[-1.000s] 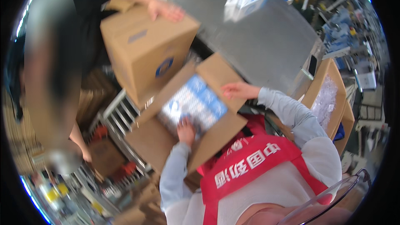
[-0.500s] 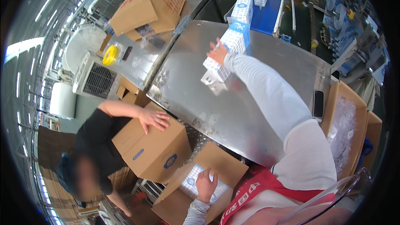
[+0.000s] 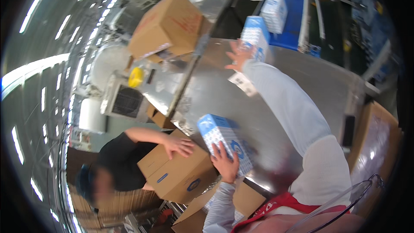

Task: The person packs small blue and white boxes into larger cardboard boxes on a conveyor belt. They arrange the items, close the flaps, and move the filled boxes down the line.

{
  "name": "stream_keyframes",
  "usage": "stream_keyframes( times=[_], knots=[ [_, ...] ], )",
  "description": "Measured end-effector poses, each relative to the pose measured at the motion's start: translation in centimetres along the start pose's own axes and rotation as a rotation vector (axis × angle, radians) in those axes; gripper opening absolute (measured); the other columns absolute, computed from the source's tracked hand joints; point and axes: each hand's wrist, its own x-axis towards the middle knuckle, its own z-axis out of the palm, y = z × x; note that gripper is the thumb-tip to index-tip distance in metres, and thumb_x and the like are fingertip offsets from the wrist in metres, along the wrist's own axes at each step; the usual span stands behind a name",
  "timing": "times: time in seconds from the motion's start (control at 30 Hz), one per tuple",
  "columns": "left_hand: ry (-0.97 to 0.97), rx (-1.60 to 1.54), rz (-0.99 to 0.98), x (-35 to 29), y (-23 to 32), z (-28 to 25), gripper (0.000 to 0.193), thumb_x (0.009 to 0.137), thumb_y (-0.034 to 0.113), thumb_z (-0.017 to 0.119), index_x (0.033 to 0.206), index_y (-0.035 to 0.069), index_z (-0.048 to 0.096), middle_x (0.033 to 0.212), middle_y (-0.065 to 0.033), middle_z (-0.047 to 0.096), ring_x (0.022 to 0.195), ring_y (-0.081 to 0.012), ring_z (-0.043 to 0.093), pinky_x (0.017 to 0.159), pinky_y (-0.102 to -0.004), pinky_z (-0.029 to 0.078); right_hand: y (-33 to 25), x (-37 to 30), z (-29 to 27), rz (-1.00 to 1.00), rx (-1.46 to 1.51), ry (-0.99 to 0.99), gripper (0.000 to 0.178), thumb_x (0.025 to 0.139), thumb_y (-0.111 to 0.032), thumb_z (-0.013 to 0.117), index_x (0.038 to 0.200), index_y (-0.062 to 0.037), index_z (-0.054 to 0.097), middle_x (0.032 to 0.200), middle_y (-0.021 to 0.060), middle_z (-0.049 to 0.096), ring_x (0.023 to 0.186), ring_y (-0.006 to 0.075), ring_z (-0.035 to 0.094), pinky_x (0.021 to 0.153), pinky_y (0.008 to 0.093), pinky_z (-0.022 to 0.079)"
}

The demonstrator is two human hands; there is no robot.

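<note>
My left hand (image 3: 225,164) grips the near lower part of a long blue-and-white printed carton (image 3: 222,136) at the table's near edge, fingers and thumb spread over its sides. Farther off, my right hand (image 3: 239,56) is open with fingers spread, beside a second blue-and-white carton (image 3: 255,34) near the belt; whether it touches that carton is unclear. A white card with dark marks (image 3: 243,84) lies just below the right hand. Below my left forearm stands an open brown box (image 3: 249,198), partly hidden, with blue-and-white printed contents.
Another carton (image 3: 274,11) stands on the blue conveyor belt (image 3: 290,0). A co-worker's hand (image 3: 179,146) rests on a closed brown box (image 3: 172,172) at left. A big carton (image 3: 166,26) sits on the far table. At right are a dark phone (image 3: 349,131) and a box of clear plastic (image 3: 375,146).
One carton has come down the metal table to the near edge. My left hand has moved up from the open box onto it. My right hand has shifted toward the belt. The view has turned.
</note>
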Motion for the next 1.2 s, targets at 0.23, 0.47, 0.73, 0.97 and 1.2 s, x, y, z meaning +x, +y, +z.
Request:
stream_keyframes(
  times=[0.23, 0.47, 0.73, 0.97, 1.2],
  knots=[
    [0.058, 0.044, -0.118, 0.2, 0.6, -0.9, 0.067, 0.091, 0.035, 0.062, 0.15, 0.015, 0.038, 0.154, -0.0278, 0.026, 0.124, -0.0514, 0.039, 0.103, -0.0551, 0.037, -1.1, -9.1, -0.2, -0.125, 0.273, -0.112, 0.076, 0.085, -0.07, 0.054, 0.137, -0.0148, 0.056, 0.162, 0.0147, 0.015, 0.149, 0.0429, -0.002, 0.1, 0.0804, 0.023],
    [0.085, 0.129, -0.067, 0.1, 1.4, -0.2, 0.064, 0.094, 0.041, 0.057, 0.15, 0.014, 0.04, 0.154, -0.0299, 0.027, 0.121, -0.0562, 0.04, 0.1, -0.0612, 0.035, -6.5, -28.5, -0.2, -0.653, 0.42, -0.067, 0.066, 0.087, -0.055, 0.057, 0.138, -0.0132, 0.054, 0.156, 0.015, 0.032, 0.148, 0.0443, 0.012, 0.102, 0.08, 0.015],
    [0.05, 0.087, -0.125, 0.2, 2.1, -0.8, 0.067, 0.094, 0.042, 0.058, 0.15, 0.012, 0.038, 0.155, -0.0314, 0.024, 0.126, -0.054, 0.036, 0.105, -0.0582, 0.032, 1.1, -2.8, -2.5, -0.011, -0.027, 0.215, 0.071, 0.093, -0.064, 0.042, 0.152, -0.0266, 0.035, 0.165, 0.0098, 0.01, 0.15, 0.0422, 0.002, 0.101, 0.0826, 0.014],
    [-0.033, -0.335, -0.273, 2.9, -0.5, -2.2, 0.12, 0.064, 0.049, 0.089, 0.155, 0.007, 0.023, 0.15, -0.0406, 0.015, 0.133, -0.0516, 0.036, 0.107, -0.0475, 0.038, 6.6, -7.1, -1.2, -0.231, 0.176, -0.067, 0.068, 0.09, -0.066, 0.052, 0.13, -0.0121, 0.058, 0.156, 0.0185, 0.029, 0.147, 0.0489, 0.007, 0.118, 0.0568, 0.015],
    [-0.295, -0.594, -0.375, -0.2, 0.3, -4.2, 0.131, 0.067, 0.036, 0.091, 0.157, 0.004, 0.0, 0.137, -0.0306, 0.037, 0.128, -0.0408, 0.043, 0.103, -0.0436, 0.041, -0.8, -33.7, -1.6, -0.148, 1.166, 0.14, 0.062, 0.098, -0.012, 0.057, 0.152, -0.0047, 0.028, 0.158, 0.0169, 0.028, 0.147, 0.0299, 0.026, 0.114, 0.0404, 0.031]
  ],
)
